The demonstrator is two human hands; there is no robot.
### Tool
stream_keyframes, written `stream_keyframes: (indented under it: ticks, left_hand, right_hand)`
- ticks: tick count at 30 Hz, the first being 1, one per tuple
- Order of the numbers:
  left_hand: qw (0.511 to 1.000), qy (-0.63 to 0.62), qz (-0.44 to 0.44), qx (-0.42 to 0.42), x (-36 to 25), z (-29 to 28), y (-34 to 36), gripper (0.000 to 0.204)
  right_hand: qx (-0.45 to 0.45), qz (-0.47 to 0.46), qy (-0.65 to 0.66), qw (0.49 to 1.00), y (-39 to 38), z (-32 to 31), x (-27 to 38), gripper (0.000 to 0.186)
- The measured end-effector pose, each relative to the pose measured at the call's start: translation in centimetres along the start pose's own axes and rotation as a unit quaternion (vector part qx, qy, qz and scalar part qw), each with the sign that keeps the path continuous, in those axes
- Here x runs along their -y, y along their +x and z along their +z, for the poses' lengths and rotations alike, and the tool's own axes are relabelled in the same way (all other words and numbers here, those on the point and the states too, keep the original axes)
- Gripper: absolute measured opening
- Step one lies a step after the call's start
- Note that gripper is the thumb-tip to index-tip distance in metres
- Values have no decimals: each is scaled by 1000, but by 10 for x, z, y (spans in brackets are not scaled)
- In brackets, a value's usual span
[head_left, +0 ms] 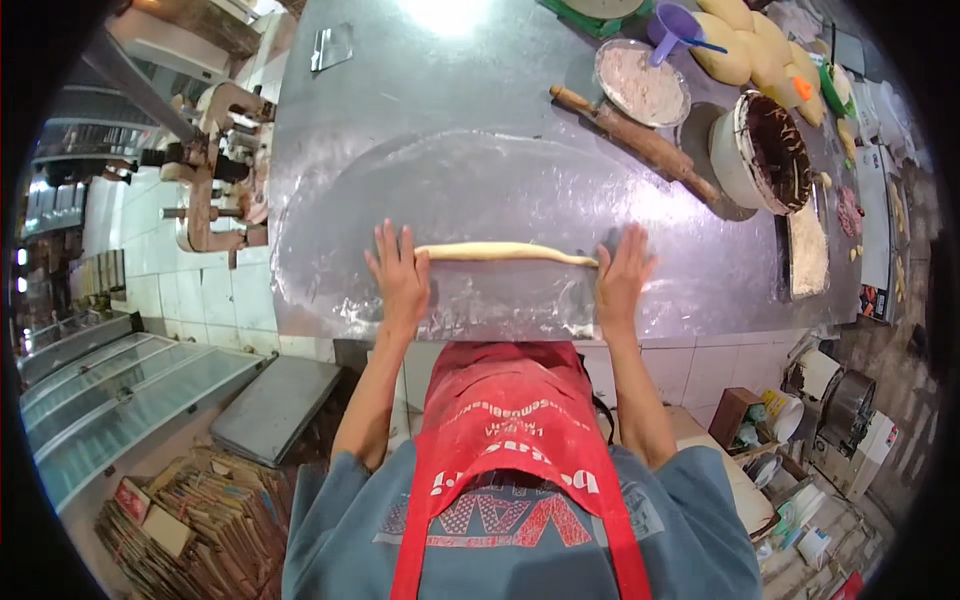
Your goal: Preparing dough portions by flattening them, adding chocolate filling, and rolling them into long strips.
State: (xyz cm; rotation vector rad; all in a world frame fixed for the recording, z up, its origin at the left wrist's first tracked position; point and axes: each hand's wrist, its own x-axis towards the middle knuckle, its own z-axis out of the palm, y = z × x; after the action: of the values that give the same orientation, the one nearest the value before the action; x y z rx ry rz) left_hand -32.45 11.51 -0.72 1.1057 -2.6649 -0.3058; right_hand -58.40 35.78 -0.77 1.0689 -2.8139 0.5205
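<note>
A long pale-yellow rope of dough [505,250] lies crosswise on the metal work table [400,190], near its front edge. It tapers to a thin tip on the right. My left hand [402,275] rests flat at the rope's left end, fingers stretched out and pointing away from me. At the thin right end lies my right hand [622,275], palm down with its fingers extended. Both hands touch or partly cover the ends of the dough, so the very tips are hidden. The table around the rope looks shiny and smeared.
Beyond my right hand lies a wooden rolling pin [650,150], beside a bowl of flour-like powder [643,85] and a tub smeared dark brown inside [740,150]. A purple measuring cup [672,28] and large dough pieces [765,50] stand farther back. A tray of crumbs [808,250] sits right.
</note>
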Motion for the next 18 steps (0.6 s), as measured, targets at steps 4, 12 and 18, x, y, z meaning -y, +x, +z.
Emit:
stream_keyframes:
  ticks: [4, 12, 18]
  left_hand:
    - [985, -144, 96, -22, -8, -6, 11, 49]
    - [973, -172, 137, 71, -19, -12, -2, 45]
    - [969, -173, 166, 52, -15, -17, 2, 39]
  right_hand:
    - [34, -158, 249, 955, 14, 3, 71, 38]
    - [76, -278, 280, 916, -10, 15, 86, 41]
    - [69, -282, 233, 928, -2, 11, 104, 38]
